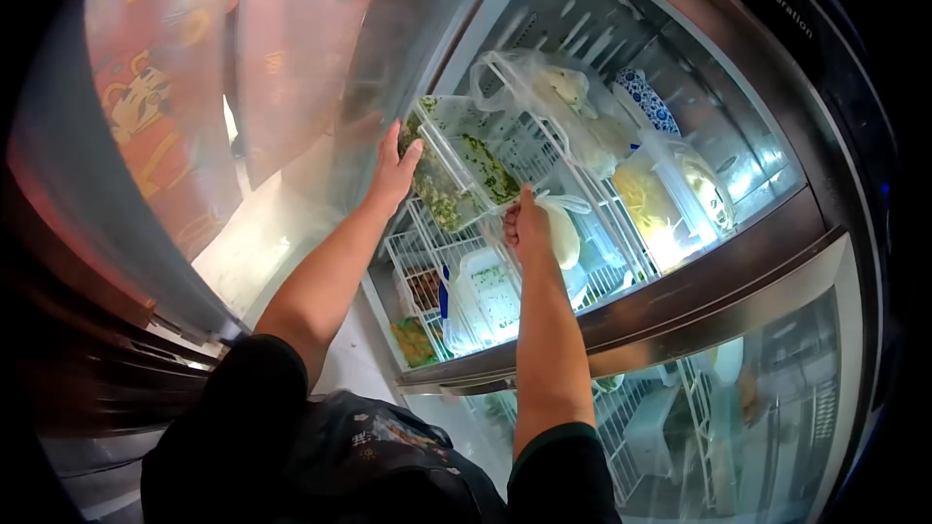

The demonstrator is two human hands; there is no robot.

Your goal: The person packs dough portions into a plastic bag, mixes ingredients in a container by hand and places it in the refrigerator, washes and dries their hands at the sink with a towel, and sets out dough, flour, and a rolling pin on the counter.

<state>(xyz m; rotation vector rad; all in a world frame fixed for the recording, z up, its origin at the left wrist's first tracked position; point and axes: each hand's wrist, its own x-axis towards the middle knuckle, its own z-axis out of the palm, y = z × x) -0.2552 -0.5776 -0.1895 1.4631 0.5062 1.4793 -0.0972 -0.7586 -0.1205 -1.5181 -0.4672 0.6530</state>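
Note:
A clear plastic container (pixel 449 170) with chopped green bits inside is tilted at the front of the open refrigerator's upper compartment. My left hand (pixel 395 173) holds its left side, thumb along the wall and fingers partly hidden. My right hand (pixel 527 225) is closed at the container's lower right corner, fingers curled in. Just right of that hand sits a white item in a plastic bag (pixel 561 233). Below the container, a white tub (pixel 490 281) with green specks rests on the wire shelf.
Bagged food (pixel 582 116), a blue-and-white bowl (pixel 646 100) and a tub of yellow strips (pixel 643 196) stand on the wire shelf (pixel 607 196). The metal door frame (pixel 621 320) crosses below. Another glass-fronted compartment (pixel 777 408) is at the lower right.

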